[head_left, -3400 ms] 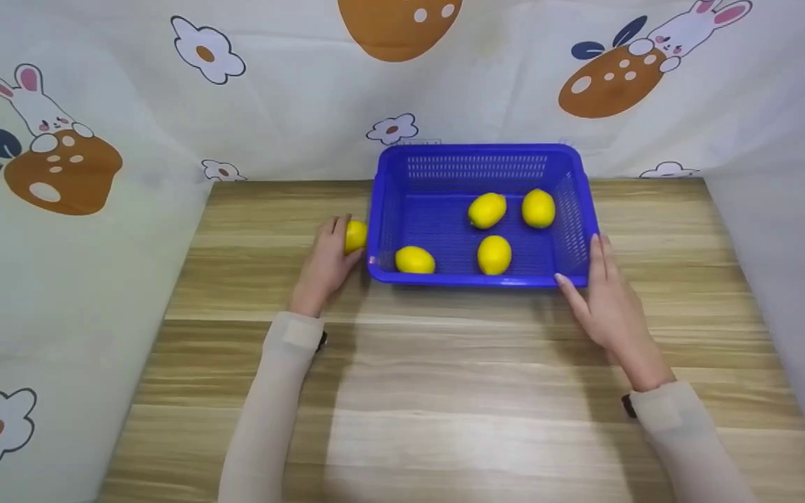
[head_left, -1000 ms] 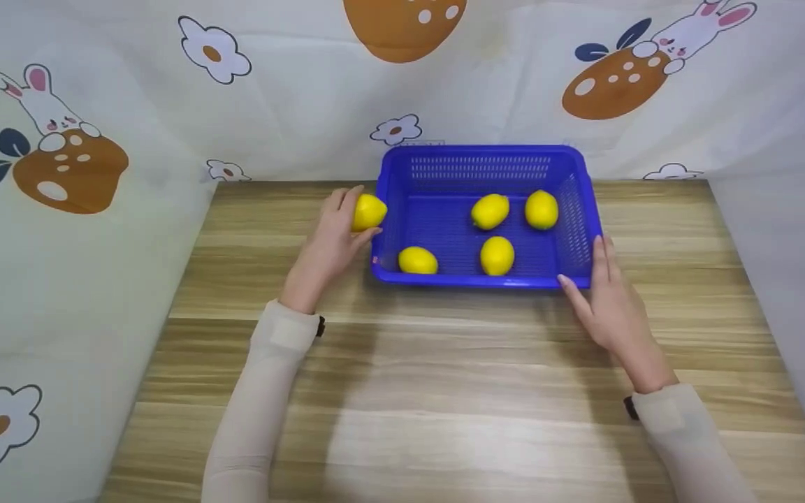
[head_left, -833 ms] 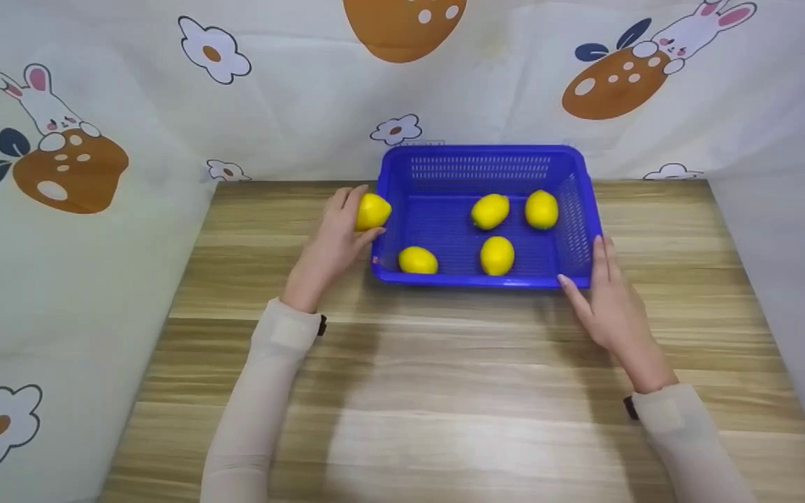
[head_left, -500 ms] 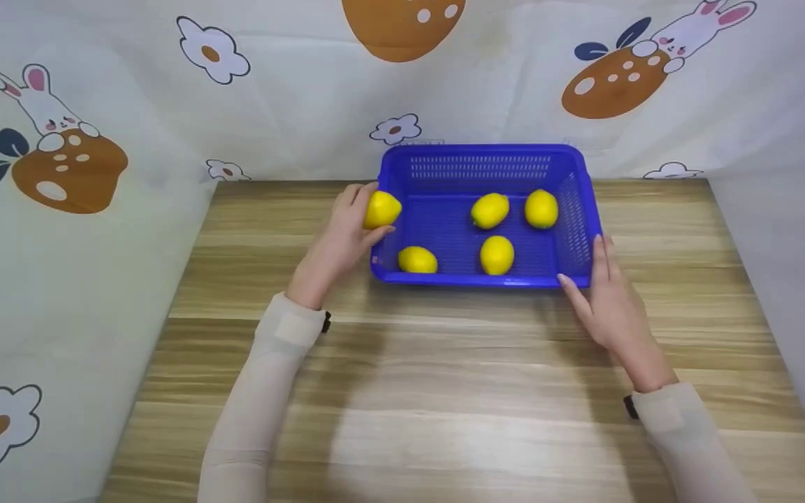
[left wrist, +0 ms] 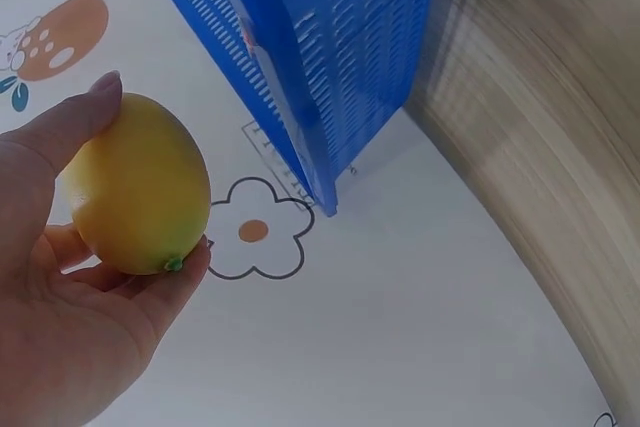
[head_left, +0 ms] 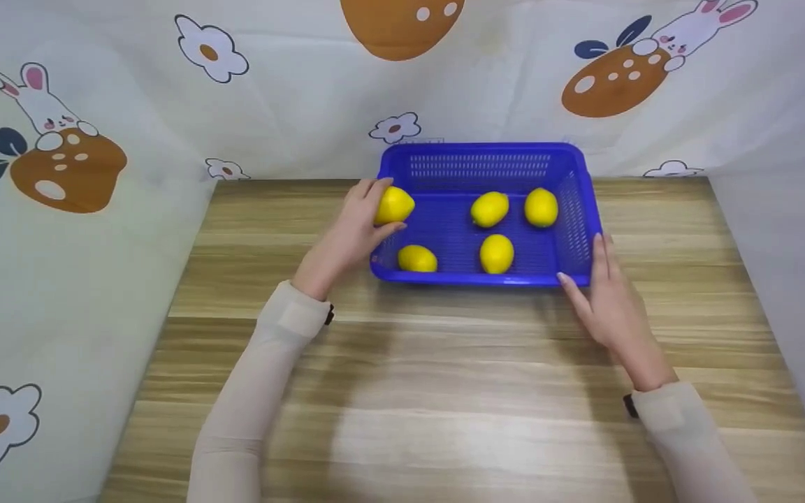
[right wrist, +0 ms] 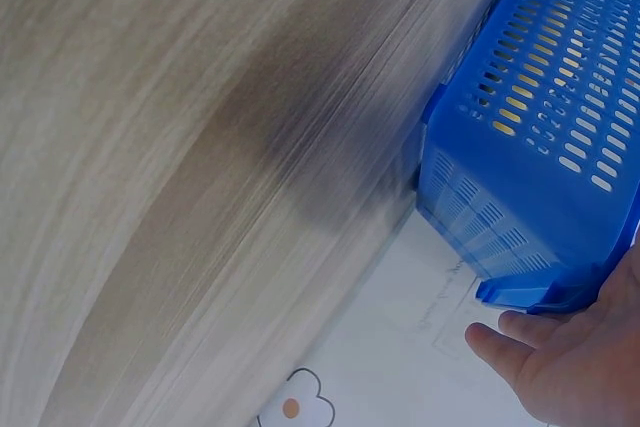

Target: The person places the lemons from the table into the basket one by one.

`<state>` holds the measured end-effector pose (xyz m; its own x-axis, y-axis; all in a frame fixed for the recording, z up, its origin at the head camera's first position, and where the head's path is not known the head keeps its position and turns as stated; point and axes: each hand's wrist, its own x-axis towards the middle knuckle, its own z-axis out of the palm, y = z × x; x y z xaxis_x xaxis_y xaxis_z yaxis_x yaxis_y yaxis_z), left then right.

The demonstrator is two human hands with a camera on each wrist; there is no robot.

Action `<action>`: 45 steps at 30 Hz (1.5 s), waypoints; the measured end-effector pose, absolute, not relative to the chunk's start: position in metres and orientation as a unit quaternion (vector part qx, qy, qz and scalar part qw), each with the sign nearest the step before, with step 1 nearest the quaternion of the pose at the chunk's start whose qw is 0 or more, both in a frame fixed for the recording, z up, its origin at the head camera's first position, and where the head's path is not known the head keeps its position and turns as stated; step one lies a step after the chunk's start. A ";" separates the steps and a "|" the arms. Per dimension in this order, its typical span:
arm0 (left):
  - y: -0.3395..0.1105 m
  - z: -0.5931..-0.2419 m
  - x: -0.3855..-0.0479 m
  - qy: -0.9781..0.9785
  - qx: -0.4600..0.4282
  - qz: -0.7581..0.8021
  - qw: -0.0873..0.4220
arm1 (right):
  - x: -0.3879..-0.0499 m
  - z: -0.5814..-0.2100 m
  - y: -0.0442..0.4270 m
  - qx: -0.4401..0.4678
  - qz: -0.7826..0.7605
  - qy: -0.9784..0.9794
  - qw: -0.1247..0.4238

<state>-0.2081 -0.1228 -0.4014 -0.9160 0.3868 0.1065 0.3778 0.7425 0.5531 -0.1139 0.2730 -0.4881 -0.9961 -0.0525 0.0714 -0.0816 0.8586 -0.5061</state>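
Note:
My left hand point(head_left: 357, 227) grips a yellow lemon point(head_left: 395, 205) between thumb and fingers, above the left rim of a blue plastic basket point(head_left: 472, 281). The left wrist view shows this lemon point(left wrist: 145, 187) with its small green stem end, apart from the slotted basket wall point(left wrist: 350, 37). Several other lemons lie inside the basket, among them one lemon point(head_left: 417, 259) at the front left and one lemon point(head_left: 541, 207) at the back right. My right hand point(head_left: 612, 307) rests at the basket's front right corner, fingers straight along the outer side and thumb at the front rim.
The basket stands on a wood-grain table point(head_left: 458, 391), near its back edge. Behind and to both sides rises a pale cloth point(head_left: 291, 91) printed with rabbits and flowers.
The left hand has lifted the lemon from beside the basket's left side and carried it up and right, over the left rim. The right hand has stayed at its corner.

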 end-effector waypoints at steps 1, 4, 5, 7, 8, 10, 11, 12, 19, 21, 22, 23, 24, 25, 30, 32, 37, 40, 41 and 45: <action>-0.122 -0.400 -0.208 0.933 0.205 0.295 0.010 | -0.114 -0.488 0.273 0.034 0.264 -0.964 0.026; -0.119 -0.398 -0.209 0.933 0.209 0.293 0.011 | -0.114 -0.488 0.273 0.034 0.263 -0.964 0.028; -0.118 -0.396 -0.210 0.932 0.211 0.294 0.012 | -0.114 -0.488 0.273 0.035 0.262 -0.964 0.030; -0.116 -0.394 -0.210 0.932 0.216 0.292 0.011 | -0.114 -0.489 0.273 0.035 0.261 -0.964 0.032; -0.115 -0.393 -0.210 0.931 0.220 0.291 0.010 | -0.114 -0.489 0.273 0.035 0.260 -0.964 0.034; -0.113 -0.390 -0.210 0.930 0.224 0.290 0.009 | -0.114 -0.490 0.273 0.034 0.259 -0.965 0.035; -0.112 -0.389 -0.211 0.931 0.224 0.288 0.008 | -0.114 -0.489 0.273 0.034 0.259 -0.965 0.035; -0.112 -0.388 -0.211 0.932 0.224 0.286 0.008 | -0.114 -0.489 0.273 0.033 0.259 -0.965 0.034; -0.105 -0.383 -0.217 0.935 0.225 0.273 0.011 | -0.114 -0.488 0.273 0.032 0.258 -0.965 0.032; -0.103 -0.383 -0.219 0.936 0.225 0.269 0.013 | -0.114 -0.488 0.273 0.032 0.258 -0.965 0.031; -0.103 -0.383 -0.220 0.937 0.225 0.268 0.014 | -0.114 -0.488 0.273 0.032 0.258 -0.965 0.030; -0.102 -0.383 -0.221 0.937 0.226 0.267 0.015 | -0.114 -0.488 0.273 0.032 0.258 -0.965 0.031; -0.101 -0.383 -0.222 0.936 0.227 0.267 0.017 | -0.114 -0.488 0.273 0.032 0.258 -0.965 0.031; -0.100 -0.383 -0.224 0.936 0.227 0.266 0.019 | -0.114 -0.488 0.273 0.032 0.258 -0.965 0.031; -0.097 -0.382 -0.231 0.939 0.223 0.258 0.036 | -0.114 -0.488 0.273 0.033 0.258 -0.965 0.032; -0.095 -0.381 -0.233 0.942 0.217 0.252 0.045 | -0.114 -0.488 0.273 0.034 0.258 -0.965 0.034; -0.090 -0.381 -0.240 0.944 0.214 0.242 0.058 | -0.114 -0.489 0.274 0.040 0.261 -0.964 0.041; -0.087 -0.382 -0.242 0.945 0.214 0.238 0.066 | -0.114 -0.490 0.274 0.043 0.263 -0.963 0.041; -0.086 -0.382 -0.243 0.945 0.214 0.237 0.069 | -0.114 -0.490 0.274 0.044 0.263 -0.963 0.041; -0.082 -0.382 -0.247 0.946 0.211 0.233 0.073 | -0.115 -0.491 0.273 0.042 0.261 -0.964 0.038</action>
